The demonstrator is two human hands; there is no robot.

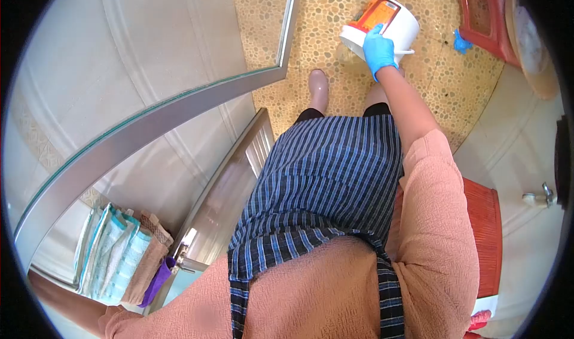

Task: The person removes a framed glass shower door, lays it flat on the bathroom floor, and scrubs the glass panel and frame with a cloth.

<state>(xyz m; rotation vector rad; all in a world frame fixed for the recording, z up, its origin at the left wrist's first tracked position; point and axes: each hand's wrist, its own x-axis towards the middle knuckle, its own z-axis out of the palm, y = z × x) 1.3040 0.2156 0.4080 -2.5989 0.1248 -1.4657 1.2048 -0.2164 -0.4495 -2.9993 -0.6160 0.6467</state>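
Observation:
My right hand (379, 50), in a blue glove, is closed on a white bucket (406, 31) near its rim. The bucket has an orange and red label (378, 14) and is tipped over, its mouth turned to the lower left, in front of my boots. A pale, see-through patch shows below the mouth; whether it is running water I cannot tell. My left arm stretches out to the lower left, past a stack of folded towels (122, 252), and the left hand itself is out of sight.
A metal-framed glass door (161, 108) stands on my left. Pebble-patterned floor (323, 22) lies ahead. At the upper right are a red plastic stool (487, 16) and a blue scrap (461, 42). A red ribbed container (483, 237) and a wall tap (540, 196) are on my right.

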